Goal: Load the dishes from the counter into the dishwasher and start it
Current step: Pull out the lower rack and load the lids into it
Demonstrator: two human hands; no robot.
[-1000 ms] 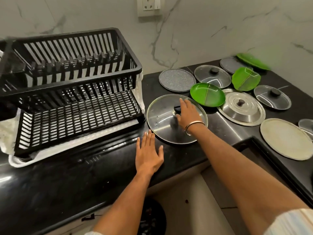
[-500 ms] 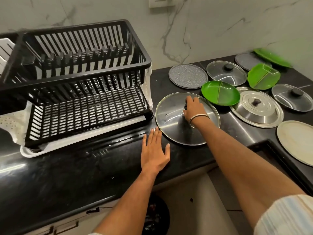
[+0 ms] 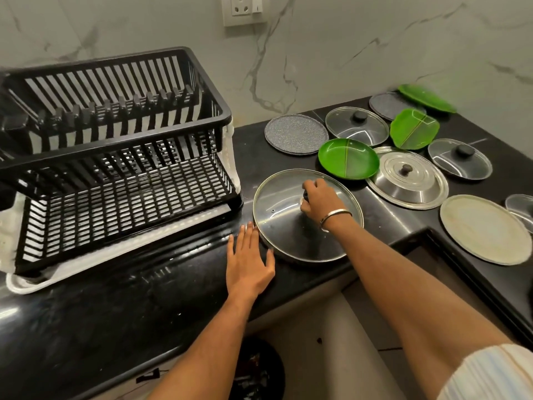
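Observation:
A large glass lid (image 3: pixel 285 223) with a steel rim lies on the black counter (image 3: pixel 115 307). My right hand (image 3: pixel 320 199) grips its black knob from above, fingers curled round it. My left hand (image 3: pixel 249 261) rests flat on the counter, fingers straight, fingertips touching the lid's near left rim. A two-tier black dish rack (image 3: pixel 115 157) stands empty at the left on a white drip tray. To the right lie a round green plate (image 3: pixel 347 158), a steel lid (image 3: pixel 408 179), two smaller glass lids (image 3: pixel 356 127) (image 3: pixel 460 158), a grey speckled plate (image 3: pixel 295 134) and a beige plate (image 3: pixel 484 229).
At the back right sit a leaf-shaped green plate (image 3: pixel 414 129), another green plate (image 3: pixel 427 98) and a second grey plate (image 3: pixel 388 103). A glass lid (image 3: pixel 522 207) shows at the right edge. A wall socket (image 3: pixel 245 10) hangs above. A dark bin (image 3: pixel 256 370) stands on the floor below.
My right hand has closed its fingers round the lid's knob. The left hand stays flat on the counter, now touching the lid's rim. The camera has shifted slightly.

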